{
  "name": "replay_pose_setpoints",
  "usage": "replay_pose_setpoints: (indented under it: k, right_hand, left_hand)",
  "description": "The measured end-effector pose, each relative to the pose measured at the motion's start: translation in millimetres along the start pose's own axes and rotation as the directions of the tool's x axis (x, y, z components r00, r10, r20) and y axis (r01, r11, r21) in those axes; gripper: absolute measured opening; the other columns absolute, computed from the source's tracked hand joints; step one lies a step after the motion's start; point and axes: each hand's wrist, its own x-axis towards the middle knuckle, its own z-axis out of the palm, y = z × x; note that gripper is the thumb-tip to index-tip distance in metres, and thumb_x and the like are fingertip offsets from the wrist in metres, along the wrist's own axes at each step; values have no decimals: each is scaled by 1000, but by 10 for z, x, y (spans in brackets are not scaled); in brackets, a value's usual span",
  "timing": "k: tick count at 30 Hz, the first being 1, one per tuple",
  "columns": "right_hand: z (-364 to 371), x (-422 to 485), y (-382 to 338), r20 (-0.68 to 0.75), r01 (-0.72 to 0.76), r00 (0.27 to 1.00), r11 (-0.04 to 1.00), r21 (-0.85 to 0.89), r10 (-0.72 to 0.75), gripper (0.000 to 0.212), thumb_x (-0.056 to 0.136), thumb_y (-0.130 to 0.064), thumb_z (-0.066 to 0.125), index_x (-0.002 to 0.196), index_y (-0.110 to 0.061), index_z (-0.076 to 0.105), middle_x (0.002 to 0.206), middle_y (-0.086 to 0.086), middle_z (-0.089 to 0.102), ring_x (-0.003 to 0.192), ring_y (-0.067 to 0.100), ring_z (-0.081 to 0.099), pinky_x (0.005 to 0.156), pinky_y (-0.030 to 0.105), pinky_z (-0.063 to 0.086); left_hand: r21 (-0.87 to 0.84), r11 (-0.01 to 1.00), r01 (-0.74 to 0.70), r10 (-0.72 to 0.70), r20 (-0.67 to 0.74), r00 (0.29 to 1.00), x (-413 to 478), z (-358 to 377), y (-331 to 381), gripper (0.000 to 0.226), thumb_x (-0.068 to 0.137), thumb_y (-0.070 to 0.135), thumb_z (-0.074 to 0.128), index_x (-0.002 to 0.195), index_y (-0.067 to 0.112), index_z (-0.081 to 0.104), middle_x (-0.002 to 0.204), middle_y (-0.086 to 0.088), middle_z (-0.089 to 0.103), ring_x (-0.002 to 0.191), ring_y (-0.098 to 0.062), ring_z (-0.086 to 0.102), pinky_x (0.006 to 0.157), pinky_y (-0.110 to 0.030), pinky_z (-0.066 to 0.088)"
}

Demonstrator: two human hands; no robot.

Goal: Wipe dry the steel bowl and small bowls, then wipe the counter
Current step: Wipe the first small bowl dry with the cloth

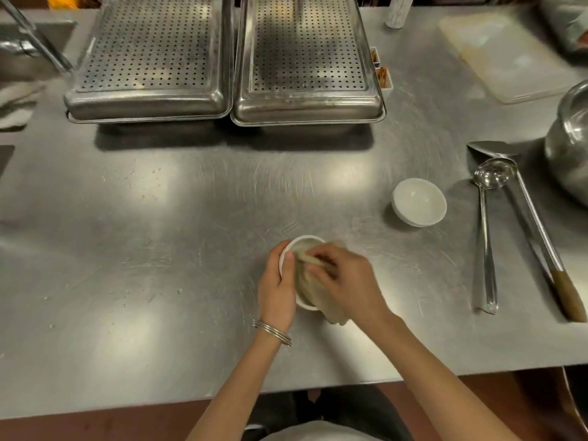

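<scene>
Left hand (277, 283) clamps the bowl (302, 245), right hand (345, 280) bunches the cloth (310, 289) inside it; press hard and it could skid toward the surface (191, 218) edge.

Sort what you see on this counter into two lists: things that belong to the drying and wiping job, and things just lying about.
Belongs to the job:
- small white bowl held in the left hand
- cloth worked by the right hand
- second small white bowl
- steel bowl
- steel counter

Lying about:
- two perforated steel trays
- ladle
- wooden-handled spatula
- cutting board
</scene>
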Motion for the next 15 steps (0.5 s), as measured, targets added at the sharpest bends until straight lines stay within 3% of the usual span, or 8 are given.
replay_pose_setpoints:
  k: [3, 6, 8, 10, 13, 15]
  right_hand:
    - [195, -110, 230, 172, 264, 961, 900, -347, -215, 33, 86, -28, 53, 113, -16, 66, 119, 2, 66, 110, 18, 59, 98, 29, 42]
    - [213, -184, 315, 61, 300, 951, 859, -415, -303, 31, 86, -35, 53, 112, -26, 67, 122, -3, 62, 115, 16, 52, 100, 33, 28]
    - [182, -182, 342, -27, 203, 972, 889, -410, -234, 33, 83, -40, 57, 116, -36, 61, 128, -2, 51, 124, 23, 39, 99, 38, 22]
    - [131, -147, 391, -18, 89, 995, 934, -345, -102, 41, 81, -46, 58, 121, -40, 54, 141, 3, 33, 132, 30, 25, 101, 42, 25]
    - [120, -124, 403, 113, -40, 992, 992, -117, 54, 44, 85, -42, 61, 127, -36, 50, 142, -5, 26, 125, 23, 38, 98, 26, 38]
    - [182, -136, 383, 147, -95, 983, 988, -119, 112, 44, 87, -41, 59, 129, -37, 48, 137, -7, 31, 116, 18, 46, 92, 19, 40]
  left_hand:
    - [14, 1000, 4, -4, 7, 1000, 36, -47, -22, 20, 98, 23, 39, 106, 37, 52, 105, 17, 59, 97, 1, 57, 83, -11, 44]
    - [2, 1000, 4, -4, 19, 1000, 41, -68, -53, 23, 98, 22, 39, 106, 39, 53, 108, 16, 59, 98, 3, 57, 86, -15, 46]
    - [-2, 1000, 9, -9, 28, 1000, 39, -71, -88, 23, 98, 24, 39, 110, 35, 55, 112, 13, 60, 101, 1, 57, 87, -17, 46]
    - [-18, 1000, 21, -20, 36, 999, 33, -83, -114, 24, 98, 25, 40, 116, 28, 56, 114, 8, 61, 105, -4, 57, 89, -20, 46]
    - [-12, 1000, 17, -17, 23, 1000, 28, -87, -139, 24, 98, 25, 41, 117, 27, 56, 116, 8, 61, 107, -9, 57, 91, -26, 45]
    - [6, 1000, 14, -14, -4, 1000, 29, -83, -152, 23, 98, 24, 42, 114, 31, 56, 114, 10, 61, 106, -8, 57, 91, -28, 45]
